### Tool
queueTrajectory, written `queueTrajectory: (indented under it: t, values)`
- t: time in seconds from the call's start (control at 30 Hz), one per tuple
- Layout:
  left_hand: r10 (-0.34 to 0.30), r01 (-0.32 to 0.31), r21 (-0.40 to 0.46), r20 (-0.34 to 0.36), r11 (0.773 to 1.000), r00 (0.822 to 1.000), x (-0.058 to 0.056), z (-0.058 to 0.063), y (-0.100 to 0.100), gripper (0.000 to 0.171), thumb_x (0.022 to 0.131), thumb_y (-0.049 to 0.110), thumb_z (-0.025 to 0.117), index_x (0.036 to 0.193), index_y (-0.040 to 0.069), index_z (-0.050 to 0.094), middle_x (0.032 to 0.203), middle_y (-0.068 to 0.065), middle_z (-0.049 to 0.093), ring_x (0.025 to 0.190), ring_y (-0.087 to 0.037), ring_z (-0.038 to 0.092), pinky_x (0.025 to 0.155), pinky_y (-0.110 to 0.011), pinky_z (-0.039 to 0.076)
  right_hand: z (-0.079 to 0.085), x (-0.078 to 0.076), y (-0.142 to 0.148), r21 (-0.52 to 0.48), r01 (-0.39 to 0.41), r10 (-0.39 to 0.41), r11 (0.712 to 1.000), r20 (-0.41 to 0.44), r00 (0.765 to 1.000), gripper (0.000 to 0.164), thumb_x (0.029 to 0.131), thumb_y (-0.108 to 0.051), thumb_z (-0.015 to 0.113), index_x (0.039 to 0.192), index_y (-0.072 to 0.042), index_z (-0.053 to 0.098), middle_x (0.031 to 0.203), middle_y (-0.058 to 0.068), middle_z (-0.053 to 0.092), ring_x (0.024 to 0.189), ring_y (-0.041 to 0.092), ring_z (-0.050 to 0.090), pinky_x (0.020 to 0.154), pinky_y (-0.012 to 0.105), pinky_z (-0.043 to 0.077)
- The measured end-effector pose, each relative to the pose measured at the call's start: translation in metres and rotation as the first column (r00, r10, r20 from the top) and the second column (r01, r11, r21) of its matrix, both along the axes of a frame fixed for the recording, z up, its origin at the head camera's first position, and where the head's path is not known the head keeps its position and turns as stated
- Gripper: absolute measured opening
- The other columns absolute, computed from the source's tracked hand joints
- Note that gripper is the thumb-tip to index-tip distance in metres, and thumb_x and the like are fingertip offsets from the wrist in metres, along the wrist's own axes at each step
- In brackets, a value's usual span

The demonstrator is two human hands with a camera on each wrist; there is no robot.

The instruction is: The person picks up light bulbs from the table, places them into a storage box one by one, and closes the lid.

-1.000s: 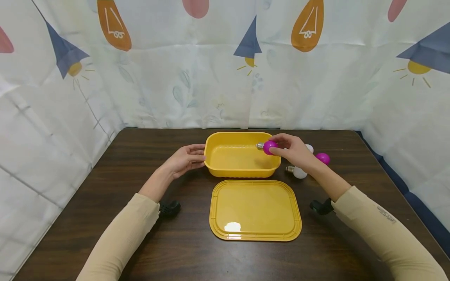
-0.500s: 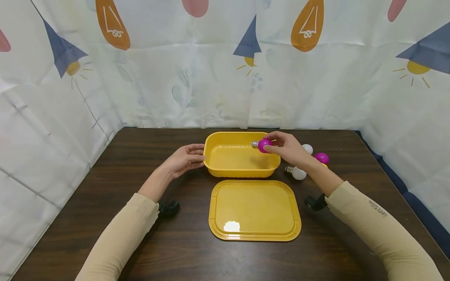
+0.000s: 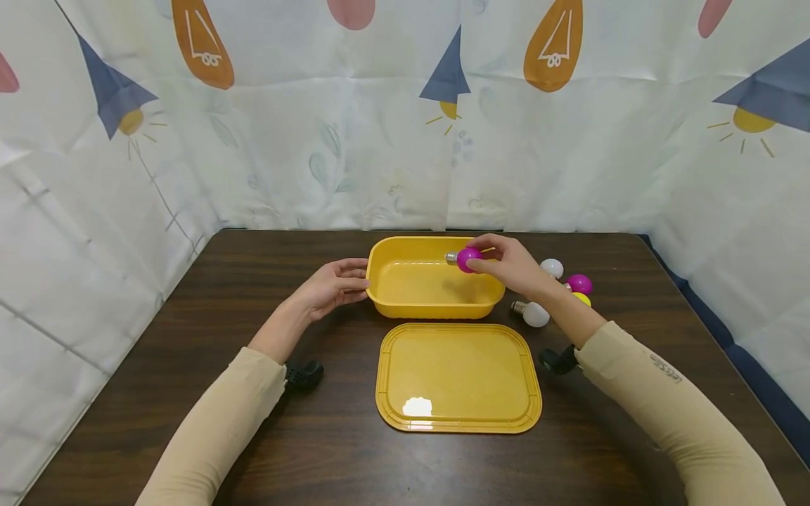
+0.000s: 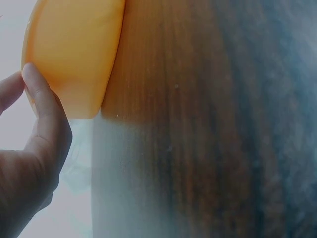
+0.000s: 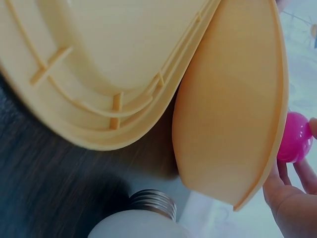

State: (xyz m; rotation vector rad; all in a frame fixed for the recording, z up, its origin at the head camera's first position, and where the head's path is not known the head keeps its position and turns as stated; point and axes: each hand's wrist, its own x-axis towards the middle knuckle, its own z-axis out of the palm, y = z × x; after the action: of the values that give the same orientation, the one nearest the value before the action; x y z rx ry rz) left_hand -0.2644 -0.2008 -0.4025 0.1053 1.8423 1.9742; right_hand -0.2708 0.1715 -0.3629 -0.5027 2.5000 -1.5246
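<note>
My right hand (image 3: pixel 509 266) pinches a magenta light bulb (image 3: pixel 469 260) by its round globe, over the right part of a yellow plastic box (image 3: pixel 436 311). The bulb lies sideways, its silver screw base pointing left. In the right wrist view the magenta bulb (image 5: pixel 295 138) shows partly behind the box wall (image 5: pixel 228 109), with fingers around it. My left hand (image 3: pixel 329 289) rests its fairly straight fingers against the box's left side. Fingertips (image 4: pixel 30 74) meet the box near its rim in the left wrist view. Inside, the box shows only its bare yellow floor.
A flat yellow lid (image 3: pixel 458 379) lies in front of the box. Right of the box are a white bulb (image 3: pixel 536 315), another white bulb (image 3: pixel 553 268), a magenta bulb (image 3: pixel 579 284) and a yellow one (image 3: pixel 582 299) partly behind my forearm. A patterned curtain (image 3: pixel 380 140) hangs behind the dark wooden table (image 3: pixel 285 450).
My right hand has moved left with the magenta bulb, further in over the box. More of the yellow bulb now shows beside the forearm. My left hand has stayed at the box's side.
</note>
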Motion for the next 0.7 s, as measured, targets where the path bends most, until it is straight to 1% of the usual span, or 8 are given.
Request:
queueTrajectory:
  t: [0.3,0.47,0.7]
  values:
    - [-0.002,0.002,-0.007,-0.003,1.0,1.0,-0.001,-0.001,0.0,0.055,0.103,0.0,0.061,0.153,0.002,0.039,0.131,-0.015,0.06,0.099,-0.02,0.07,0.09,-0.032,0.059,-0.002,-0.002,-0.007,-0.029,0.0,0.0,1.0,0.002,1.0,0.041,0.098,-0.018,0.072,0.135,-0.003,0.06,0.135,0.013,0.058,0.121,0.031,0.06,0.102,0.046,0.053]
    - [-0.003,0.003,-0.008,-0.009,1.0,1.0,-0.002,-0.001,0.0,0.055,0.102,0.0,0.062,0.153,0.001,0.04,0.129,-0.015,0.061,0.098,-0.02,0.07,0.089,-0.031,0.06,-0.003,-0.006,-0.011,-0.029,-0.008,0.008,1.0,-0.008,1.0,0.041,0.098,-0.019,0.073,0.134,-0.003,0.06,0.133,0.013,0.06,0.12,0.03,0.061,0.103,0.045,0.053]
    - [0.002,-0.002,-0.003,-0.003,1.0,1.0,-0.003,-0.002,-0.001,0.055,0.102,-0.001,0.061,0.153,0.002,0.04,0.129,-0.015,0.061,0.097,-0.02,0.071,0.089,-0.031,0.06,-0.002,-0.01,-0.02,-0.035,-0.01,0.011,0.999,0.009,1.0,0.043,0.097,-0.02,0.074,0.134,-0.003,0.061,0.133,0.013,0.06,0.12,0.031,0.06,0.101,0.044,0.053]
